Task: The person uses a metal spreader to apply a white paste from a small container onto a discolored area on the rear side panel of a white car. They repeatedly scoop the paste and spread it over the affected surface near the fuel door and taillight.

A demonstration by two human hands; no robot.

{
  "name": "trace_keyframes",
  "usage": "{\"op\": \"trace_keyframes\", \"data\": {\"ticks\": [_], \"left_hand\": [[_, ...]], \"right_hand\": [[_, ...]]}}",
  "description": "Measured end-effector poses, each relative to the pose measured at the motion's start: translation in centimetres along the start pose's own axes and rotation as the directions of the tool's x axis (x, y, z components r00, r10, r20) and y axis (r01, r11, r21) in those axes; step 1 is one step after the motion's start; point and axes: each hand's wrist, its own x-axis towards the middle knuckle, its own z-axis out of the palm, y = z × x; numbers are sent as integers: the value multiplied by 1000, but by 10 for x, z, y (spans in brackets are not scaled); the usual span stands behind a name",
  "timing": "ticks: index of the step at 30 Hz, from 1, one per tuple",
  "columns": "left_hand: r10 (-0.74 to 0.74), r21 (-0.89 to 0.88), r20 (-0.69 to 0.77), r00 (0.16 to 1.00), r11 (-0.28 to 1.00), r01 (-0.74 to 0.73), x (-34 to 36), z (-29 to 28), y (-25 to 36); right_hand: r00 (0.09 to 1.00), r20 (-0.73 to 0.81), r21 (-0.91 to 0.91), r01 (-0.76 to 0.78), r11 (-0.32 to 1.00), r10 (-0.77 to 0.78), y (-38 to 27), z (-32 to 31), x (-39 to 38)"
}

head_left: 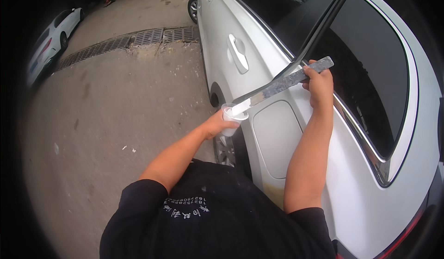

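Holding a stick (280, 86) in a white-smeared plastic cup (240, 118).

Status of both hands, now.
Left hand: closed around the cup.
Right hand: closed, holding the stick, its white-coated end in the cup.

Pair of bare forearms (178, 150), both hands gripping.
Left hand (214, 124): lower, thumb (230, 125) extended rightward, forearm slanting inward; right hand (321, 85): higher, fingers (312, 73) bent, forearm reaching forward.
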Motion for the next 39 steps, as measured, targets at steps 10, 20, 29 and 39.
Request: {"op": "trace_keyframes", "data": {"ticks": [10, 20, 29, 39], "left_hand": [[4, -63, 18, 1000, 998, -2, 0, -6, -1], [11, -119, 0, 1000, 993, -11, -5, -10, -6], [16, -95, 62, 998, 995, -10, 3, -21, -9], [25, -133, 207, 978, 991, 3, 18, -42, -13]], "right_hand": [[1000, -1, 14, 0, 1000, 0, 1, 1, 2], [1000, -1, 83, 17, 996, -17, 9, -5, 1], [997, -6, 44, 76, 996, -76, 1, 2, -2], [996, -42, 89, 87, 992, -83, 7, 4, -11]]}}
